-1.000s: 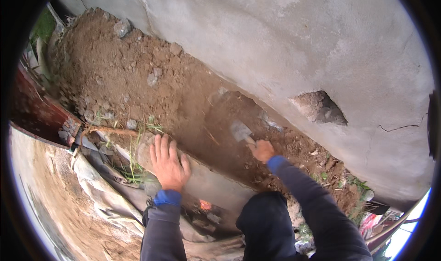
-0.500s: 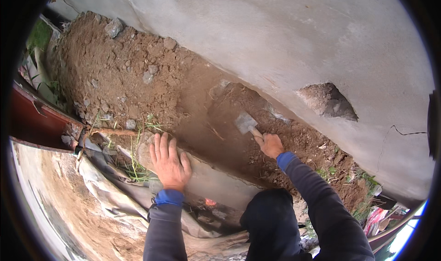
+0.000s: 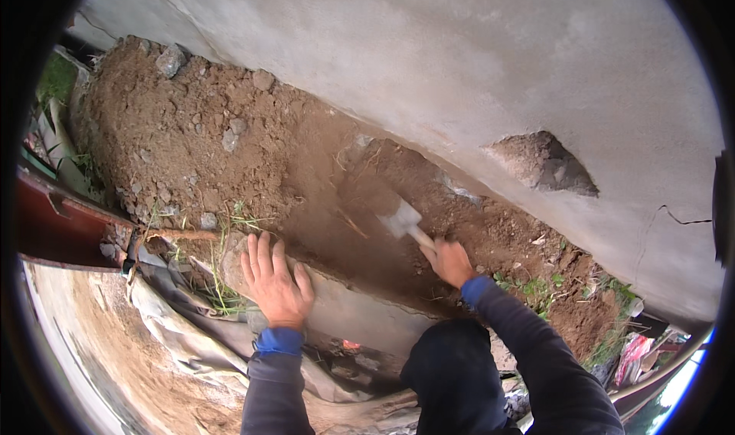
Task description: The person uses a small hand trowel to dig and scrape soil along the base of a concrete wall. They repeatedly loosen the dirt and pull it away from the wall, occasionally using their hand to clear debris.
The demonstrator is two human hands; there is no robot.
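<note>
My right hand (image 3: 451, 263) is wrapped round the pale handle of a small trowel (image 3: 400, 220). Its flat grey blade lies against the loose brown soil (image 3: 325, 213) in a dug trench, and soil partly covers the blade's far edge. My left hand (image 3: 280, 290) rests with fingers spread on the end of a long concrete curb (image 3: 356, 312), holding nothing. That curb runs along the near side of the trench.
A grey plastered wall (image 3: 367, 45) with a broken hollow (image 3: 547, 163) borders the far side. Heaped soil with stones (image 3: 171, 60) rises at left. Beside it are a rusty red metal channel (image 3: 65, 224), grass and crumpled cloth (image 3: 180, 324). My dark-clothed knee (image 3: 452, 366) is near the curb.
The trowel has shifted slightly left and nearer, and soil now partly covers its blade. My left hand stays on the curb while the whole view has shifted a little.
</note>
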